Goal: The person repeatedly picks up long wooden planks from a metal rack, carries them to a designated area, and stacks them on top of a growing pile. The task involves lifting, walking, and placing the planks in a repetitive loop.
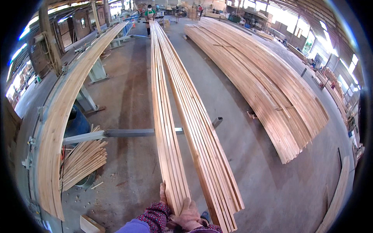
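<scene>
Long pale wooden strips, pressed side by side in a bundle (pixel 169 155), run away from me down the middle. My left hand (pixel 162 193) holds the bundle's near end along its left side, fingers pointing forward. Over the right edge of the same end lies my right hand (pixel 188 216), its fingers wrapped onto the strips. A second, wider bundle of strips (pixel 202 151) lies just right of it, apart at the near end and close to it at the far end. Both bundles cross a grey metal crossbar (pixel 130 133).
On the left a long board (pixel 58 136) rests on a machine bed. Below it are a blue drum (pixel 77 123) and a heap of thin sticks (pixel 85 161). Wide stacks of boards (pixel 256 85) fill the right. A person (pixel 149 14) in green stands at the bundles' far end.
</scene>
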`<state>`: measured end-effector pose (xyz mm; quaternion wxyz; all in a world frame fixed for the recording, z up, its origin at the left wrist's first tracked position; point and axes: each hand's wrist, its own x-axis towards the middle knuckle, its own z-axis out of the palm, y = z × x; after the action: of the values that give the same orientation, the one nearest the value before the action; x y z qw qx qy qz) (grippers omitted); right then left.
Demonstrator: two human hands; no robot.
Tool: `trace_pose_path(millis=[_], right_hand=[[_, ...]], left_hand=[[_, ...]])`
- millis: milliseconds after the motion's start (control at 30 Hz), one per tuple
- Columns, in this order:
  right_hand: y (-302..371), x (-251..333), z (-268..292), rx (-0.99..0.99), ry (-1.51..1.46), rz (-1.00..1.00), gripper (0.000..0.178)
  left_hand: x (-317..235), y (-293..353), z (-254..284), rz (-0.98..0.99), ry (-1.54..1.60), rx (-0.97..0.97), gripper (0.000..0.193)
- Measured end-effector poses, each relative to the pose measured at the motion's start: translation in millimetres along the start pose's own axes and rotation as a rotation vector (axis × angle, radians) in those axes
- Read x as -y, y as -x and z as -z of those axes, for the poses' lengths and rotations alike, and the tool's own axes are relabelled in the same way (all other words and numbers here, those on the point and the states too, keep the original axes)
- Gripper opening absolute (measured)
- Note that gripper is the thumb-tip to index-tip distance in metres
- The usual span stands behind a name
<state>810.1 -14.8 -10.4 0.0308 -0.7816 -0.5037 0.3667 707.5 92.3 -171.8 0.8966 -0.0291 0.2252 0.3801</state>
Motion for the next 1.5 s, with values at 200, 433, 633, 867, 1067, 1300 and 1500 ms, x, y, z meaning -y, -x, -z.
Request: trace_pose_path(millis=[200, 433, 633, 867, 1067, 1300, 1500], right_hand=[[-1, 1, 2, -0.028, -0.021, -0.003, 0.107], [-3, -16, 4, -0.045, -0.082, -0.011, 0.107], [14, -31, 47, 0.006, -0.187, 0.077, 0.112], [41, -80, 84, 0.087, -0.378, 0.250, 0.107], [58, -151, 134, 0.002, -0.699, 0.430, 0.090], [85, -257, 224, 0.124, -0.827, 0.408, 0.085], [82, -370, 289, 0.174, -0.891, 0.380, 0.083]], left_hand=[[-3, -14, 5, -0.005, 0.002, 0.010, 0.087], [1, -2, -57, -0.107, -0.065, -0.111, 0.080], [7, 2, -97, -0.153, -0.161, -0.095, 0.074], [56, 38, -202, -0.346, -0.565, -0.178, 0.070], [125, 33, -269, -0.375, -0.799, -0.090, 0.077], [224, -14, -310, -0.371, -0.869, 0.035, 0.077], [334, -67, -351, -0.340, -0.876, -0.063, 0.076]])
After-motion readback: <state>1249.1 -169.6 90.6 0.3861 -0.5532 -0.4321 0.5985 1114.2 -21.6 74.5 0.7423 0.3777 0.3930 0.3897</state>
